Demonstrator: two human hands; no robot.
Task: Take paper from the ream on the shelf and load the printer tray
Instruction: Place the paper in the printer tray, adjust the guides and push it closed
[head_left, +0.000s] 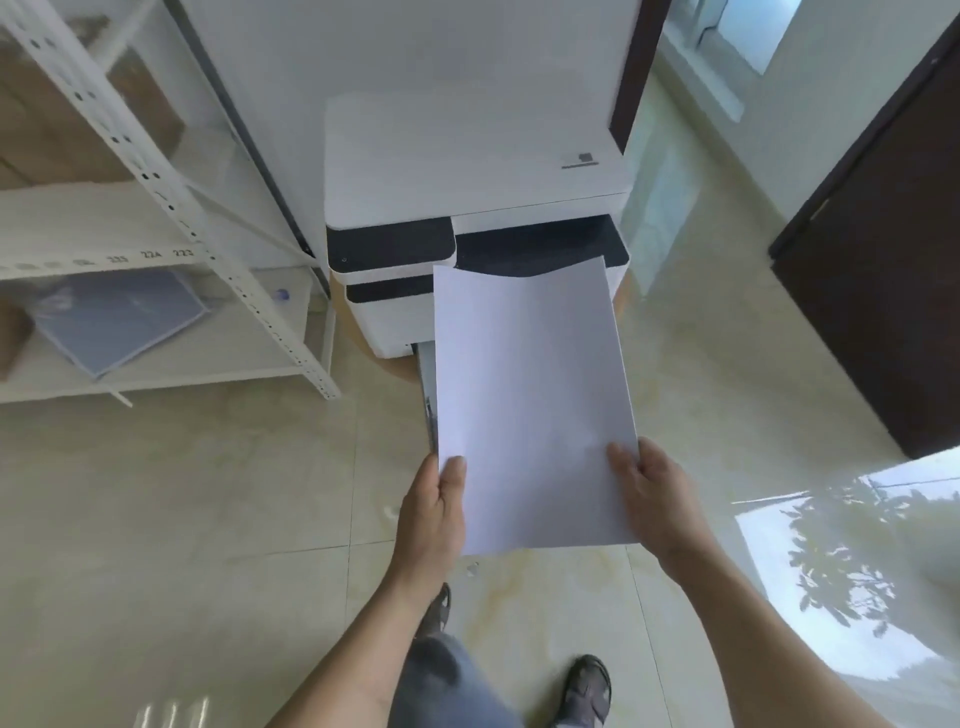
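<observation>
I hold a stack of white paper (530, 405) flat in front of me, its far edge reaching the front of the white and black printer (467, 176). My left hand (434, 514) grips the stack's near left corner, thumb on top. My right hand (657, 504) grips the near right corner the same way. The pulled-out printer tray (426, 384) shows as a thin grey strip at the paper's left edge; the rest of it is hidden under the stack. A blue-wrapped ream (119, 317) lies on the low shelf at left.
A white metal shelf rack (171, 208) stands to the left of the printer, with cardboard boxes on its upper level. A dark door (883, 291) is at right. The floor is glossy beige tile (208, 493). My feet show at the bottom.
</observation>
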